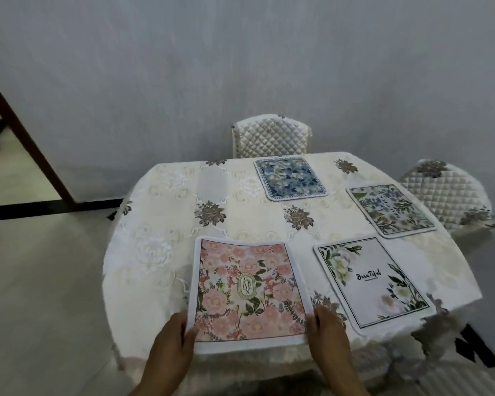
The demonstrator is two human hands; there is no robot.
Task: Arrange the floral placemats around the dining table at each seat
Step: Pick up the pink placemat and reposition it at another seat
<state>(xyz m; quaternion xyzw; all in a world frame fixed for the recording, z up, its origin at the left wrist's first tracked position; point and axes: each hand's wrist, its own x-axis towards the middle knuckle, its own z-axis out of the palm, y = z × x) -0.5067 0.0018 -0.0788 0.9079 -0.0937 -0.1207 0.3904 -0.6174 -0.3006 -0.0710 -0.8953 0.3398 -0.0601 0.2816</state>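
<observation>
A pink floral placemat (246,290) lies at the near edge of the dining table (166,224), which wears a cream embroidered cloth. My left hand (172,341) grips the mat's near left corner and my right hand (326,335) grips its near right corner. To the right of it lies a white placemat with green leaves and the word "Beautiful" (372,281). A green and blue leafy placemat (390,210) sits by the right chair. A blue floral placemat (290,178) sits at the far edge before the back chair.
A quilted cream chair (270,138) stands behind the table against the grey wall. Another quilted chair (446,192) stands at the right. A dark wooden door frame (26,138) leans across the left. Pale floor lies to the left of the table.
</observation>
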